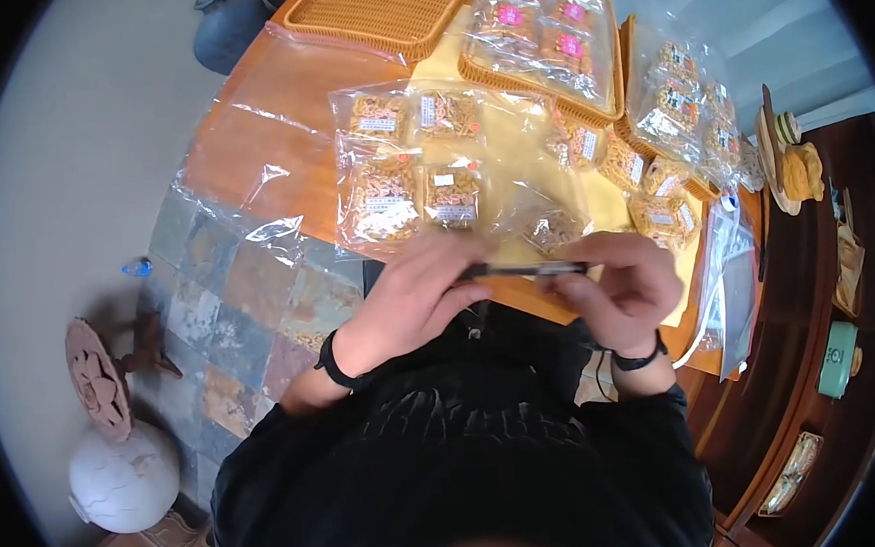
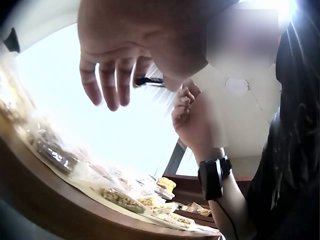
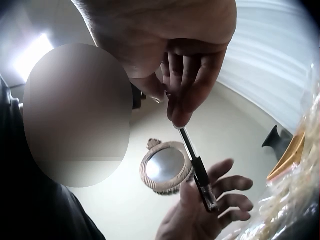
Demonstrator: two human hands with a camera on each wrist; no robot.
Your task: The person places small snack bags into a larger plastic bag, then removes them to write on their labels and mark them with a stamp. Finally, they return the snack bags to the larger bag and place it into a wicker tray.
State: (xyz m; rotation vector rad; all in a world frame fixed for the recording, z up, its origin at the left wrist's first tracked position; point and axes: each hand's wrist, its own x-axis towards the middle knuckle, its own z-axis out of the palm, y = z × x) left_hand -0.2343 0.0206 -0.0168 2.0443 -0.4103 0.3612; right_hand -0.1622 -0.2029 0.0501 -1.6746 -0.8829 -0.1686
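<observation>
A slim pen [image 1: 523,268] with a clear barrel and a black, clipped end is held level between both hands, in front of the chest. At its black end, my left hand [image 1: 414,293] holds it between thumb and index finger, the other fingers stretched out loosely. The opposite end of the clear barrel is pinched by the fingertips of my right hand [image 1: 627,287]. In the right wrist view the pen [image 3: 188,142] runs from the right fingertips down to the left hand [image 3: 192,217]. Bagged snack packets [image 1: 386,196] lie on the table just beyond the hands.
Wicker trays stand along the table's far side, one bare [image 1: 381,11] and others under bagged snacks [image 1: 543,26]. Loose snack packets [image 1: 662,215] lie to the right, near a clear pouch [image 1: 734,285]. A dark wooden shelf [image 1: 768,434] is at the right; a white round pot [image 1: 124,478] stands left.
</observation>
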